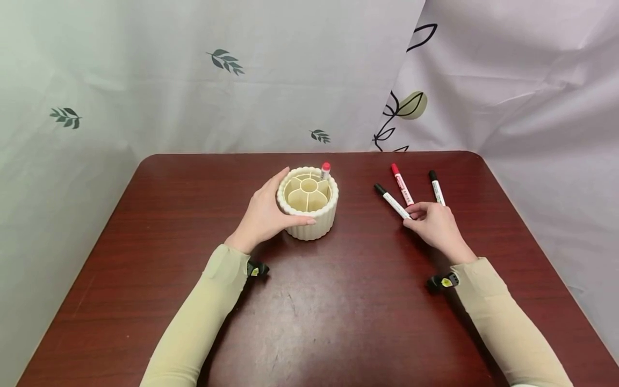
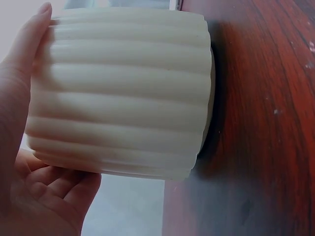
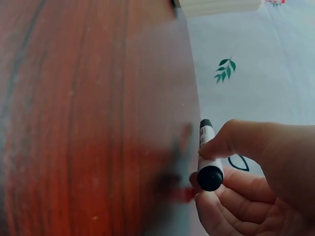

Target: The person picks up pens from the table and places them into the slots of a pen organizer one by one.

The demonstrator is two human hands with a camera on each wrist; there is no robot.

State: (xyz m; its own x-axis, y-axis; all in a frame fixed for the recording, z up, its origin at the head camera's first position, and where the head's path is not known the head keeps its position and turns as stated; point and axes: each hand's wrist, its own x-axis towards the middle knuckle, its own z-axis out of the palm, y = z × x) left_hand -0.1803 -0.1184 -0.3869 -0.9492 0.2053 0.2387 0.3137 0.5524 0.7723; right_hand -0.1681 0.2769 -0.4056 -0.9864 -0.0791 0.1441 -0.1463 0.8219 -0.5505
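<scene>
A cream, ribbed pen holder (image 1: 311, 228) with several compartments stands on the table. My left hand (image 1: 265, 212) grips it from the left, thumb across the front and fingers round the far side; in the left wrist view its ribbed wall (image 2: 123, 98) fills the space beside the hand. One red-capped marker (image 1: 325, 171) stands in a compartment at the back right. My right hand (image 1: 433, 224) pinches a black-capped white marker (image 1: 395, 205) near its end between thumb and fingers. In the right wrist view that marker (image 3: 205, 140) points away, its black end towards the camera.
Beyond the right hand lie a red marker (image 1: 402, 184) and another black-capped marker (image 1: 437, 188) on the dark red wooden table (image 1: 309, 312). A pale curtain (image 1: 271, 97) with leaf prints hangs behind the table's far edge.
</scene>
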